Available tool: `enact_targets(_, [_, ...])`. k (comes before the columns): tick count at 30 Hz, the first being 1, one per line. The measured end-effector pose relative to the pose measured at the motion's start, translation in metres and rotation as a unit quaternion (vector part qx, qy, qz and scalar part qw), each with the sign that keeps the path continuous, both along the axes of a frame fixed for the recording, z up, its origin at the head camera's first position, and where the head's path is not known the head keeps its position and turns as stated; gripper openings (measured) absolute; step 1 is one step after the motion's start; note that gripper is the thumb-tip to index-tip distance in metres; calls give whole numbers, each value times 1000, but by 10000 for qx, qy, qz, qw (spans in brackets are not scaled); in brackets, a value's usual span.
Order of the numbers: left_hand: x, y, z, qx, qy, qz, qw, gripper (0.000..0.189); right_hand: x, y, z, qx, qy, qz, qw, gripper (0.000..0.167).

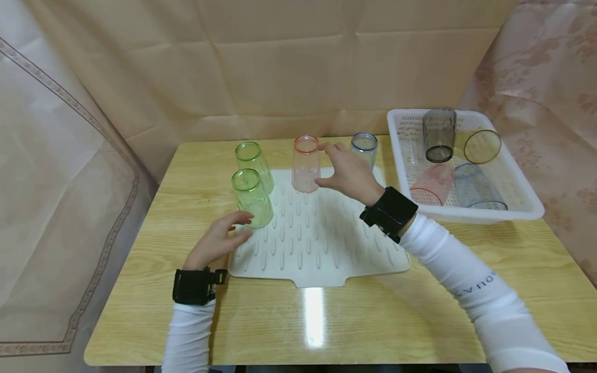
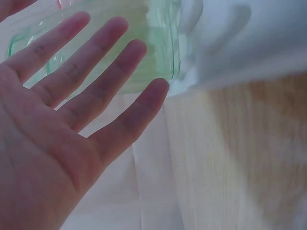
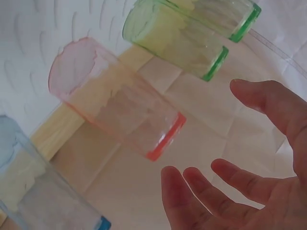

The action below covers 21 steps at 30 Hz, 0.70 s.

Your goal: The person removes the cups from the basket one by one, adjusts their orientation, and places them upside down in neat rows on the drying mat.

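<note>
- Right grip (image 1: 347, 173) is spread, thumb well parted from the fingers, with nothing held; left grip (image 1: 216, 241) is also loose and empty, fingers apart beside the front green glass (image 1: 254, 204), though whether they touch it I cannot tell.
- Desk (image 1: 154, 290) carries everything, its surface looking smooth and hard.
- White basket (image 1: 466, 213) sits at the right, tumblers lying jumbled inside; they could knock together.
- Ribbed mat (image 1: 322, 269) lies in the middle, and its raised ridges should give a standing glass slightly uneven footing.
- Red-ringed glass (image 1: 304, 168) stands upright near the mat's far edge, between the green pair and the blue-ringed glass (image 1: 364, 145), just beside the right grip. It is probably light and stiff, slick-walled, and brittle if truly glass; a nudge could tip it.
- Red ring (image 3: 166, 137) at its top looks thick. Best hold, I judge, is round the wall just below this, thumb opposite fingers, squeezing evenly and lightly.
</note>
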State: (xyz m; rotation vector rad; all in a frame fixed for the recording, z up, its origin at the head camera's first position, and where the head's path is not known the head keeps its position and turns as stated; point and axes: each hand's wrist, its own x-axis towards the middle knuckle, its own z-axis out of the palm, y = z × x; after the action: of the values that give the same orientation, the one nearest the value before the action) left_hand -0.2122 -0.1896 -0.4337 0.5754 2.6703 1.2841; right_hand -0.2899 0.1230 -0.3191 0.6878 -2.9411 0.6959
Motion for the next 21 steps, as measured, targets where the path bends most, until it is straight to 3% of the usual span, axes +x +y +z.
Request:
enact_targets(15, [-2,22,-5,262,-331,-293,9987,39,-18,66,23,-159,623,-803,9947,65])
enact_targets(21, [-3,34,-2,290,-435,-427,9977,39,-25,90,31,-38,476,-1421,9887,67])
